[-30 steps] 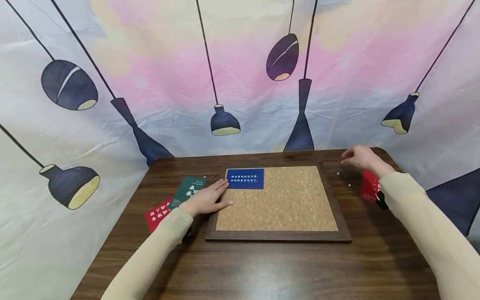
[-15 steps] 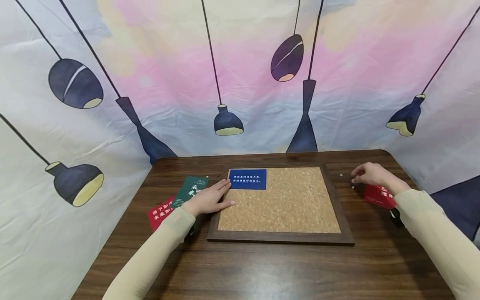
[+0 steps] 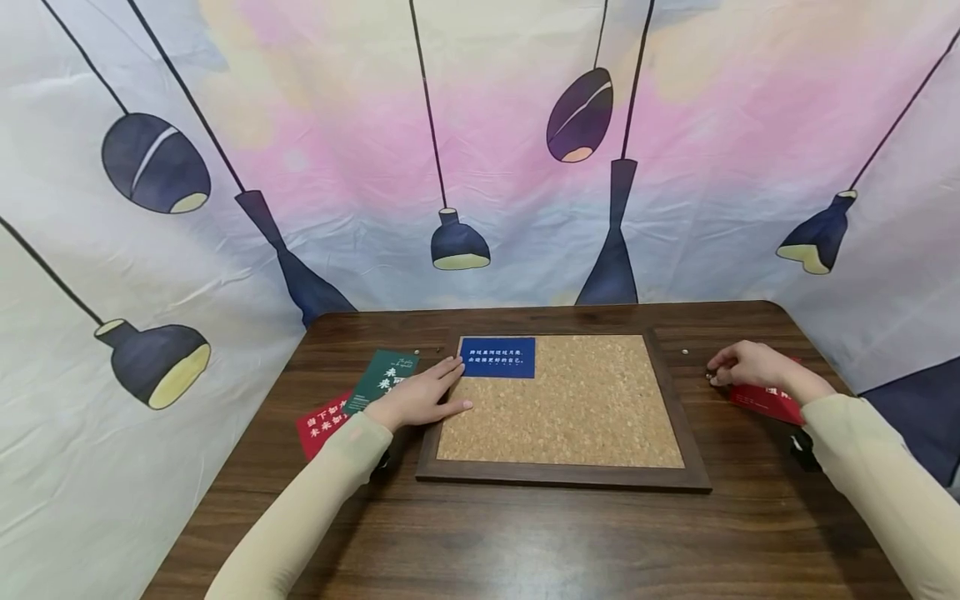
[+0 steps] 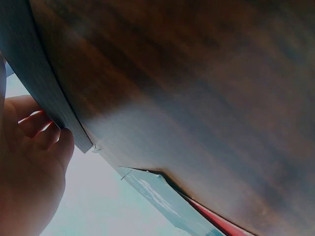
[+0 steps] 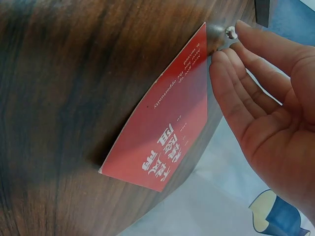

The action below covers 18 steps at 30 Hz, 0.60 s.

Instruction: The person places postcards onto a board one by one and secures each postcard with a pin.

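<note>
Reaching for a silver pushpin point(image 5: 230, 32), the right hand point(image 5: 268, 88), whose grip I cannot tell, is risking a pinprick by hurry; the left hand point(image 3: 418, 397), uncurled, is resting on the corkboard point(image 3: 562, 421).

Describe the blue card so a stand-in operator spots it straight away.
On the dark wood table lies a framed cork board. In the board's far left corner, by the left hand, is the blue card with white lettering. It is the only card on the cork: the green card, left red card and right red card lie beside the board.
</note>
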Tool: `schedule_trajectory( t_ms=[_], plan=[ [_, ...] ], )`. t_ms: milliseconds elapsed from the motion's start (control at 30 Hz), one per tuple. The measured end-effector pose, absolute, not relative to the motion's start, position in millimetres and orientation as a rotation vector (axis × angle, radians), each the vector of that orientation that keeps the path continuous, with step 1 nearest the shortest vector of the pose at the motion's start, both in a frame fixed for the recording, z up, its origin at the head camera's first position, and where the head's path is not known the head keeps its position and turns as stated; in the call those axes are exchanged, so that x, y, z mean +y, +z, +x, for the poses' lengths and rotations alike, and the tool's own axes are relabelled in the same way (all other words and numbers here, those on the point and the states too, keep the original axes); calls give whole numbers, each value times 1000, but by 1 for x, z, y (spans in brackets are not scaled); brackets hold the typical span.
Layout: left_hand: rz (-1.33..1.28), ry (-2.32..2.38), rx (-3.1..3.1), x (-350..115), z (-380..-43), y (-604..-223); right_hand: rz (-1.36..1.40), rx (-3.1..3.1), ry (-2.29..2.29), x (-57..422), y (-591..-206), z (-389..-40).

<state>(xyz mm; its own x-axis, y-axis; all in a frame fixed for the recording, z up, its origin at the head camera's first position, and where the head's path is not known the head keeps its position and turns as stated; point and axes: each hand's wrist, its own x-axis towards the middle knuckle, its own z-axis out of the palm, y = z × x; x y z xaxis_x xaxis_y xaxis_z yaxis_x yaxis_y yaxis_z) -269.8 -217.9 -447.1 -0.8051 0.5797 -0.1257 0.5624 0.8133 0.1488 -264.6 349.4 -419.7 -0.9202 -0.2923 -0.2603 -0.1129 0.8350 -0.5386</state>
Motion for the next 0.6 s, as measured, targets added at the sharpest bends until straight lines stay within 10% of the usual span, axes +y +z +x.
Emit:
schedule_trajectory(
  t_ms=[600],
  plan=[
    [876,139,2824,-217,-270,-447,-348,2692,-765,347,-425,-264]
  ],
)
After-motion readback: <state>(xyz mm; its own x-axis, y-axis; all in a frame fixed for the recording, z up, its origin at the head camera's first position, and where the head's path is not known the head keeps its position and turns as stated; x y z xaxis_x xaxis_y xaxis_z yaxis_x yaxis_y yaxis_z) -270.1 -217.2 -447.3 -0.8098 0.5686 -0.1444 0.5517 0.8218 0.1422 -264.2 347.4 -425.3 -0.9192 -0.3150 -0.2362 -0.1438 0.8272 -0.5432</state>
